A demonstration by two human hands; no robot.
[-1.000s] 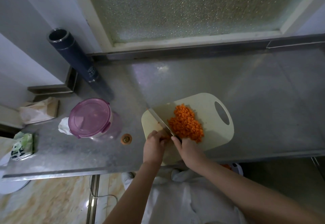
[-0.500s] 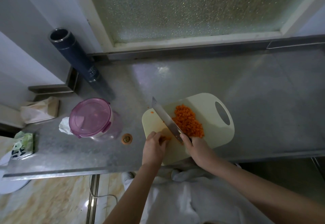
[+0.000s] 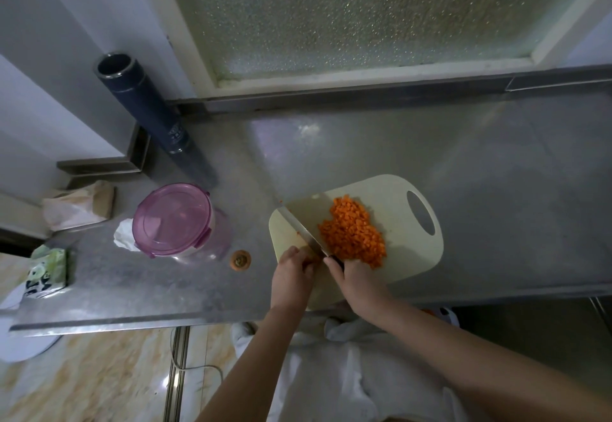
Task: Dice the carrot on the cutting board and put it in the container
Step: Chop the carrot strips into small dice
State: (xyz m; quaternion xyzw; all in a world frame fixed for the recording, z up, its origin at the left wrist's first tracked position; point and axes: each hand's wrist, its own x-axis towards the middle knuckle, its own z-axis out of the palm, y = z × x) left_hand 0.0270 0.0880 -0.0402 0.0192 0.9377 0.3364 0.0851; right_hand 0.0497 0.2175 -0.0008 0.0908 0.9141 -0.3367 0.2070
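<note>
Chopping so near the left hand point(image 3: 293, 269), curled over something hidden, risks a nick; the right hand point(image 3: 356, 284) grips the knife point(image 3: 303, 233) beside diced carrot point(image 3: 352, 233) heaped mid-frame on the cutting board point(image 3: 397, 196).

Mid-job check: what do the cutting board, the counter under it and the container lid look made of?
Cream rounded cutting board: likely matte plastic, given its moulded handle slot. Grey counter: probably brushed stainless steel, from soft reflections and folded front edge. Round pink container lid: translucent glossy plastic with clip tabs.
</note>
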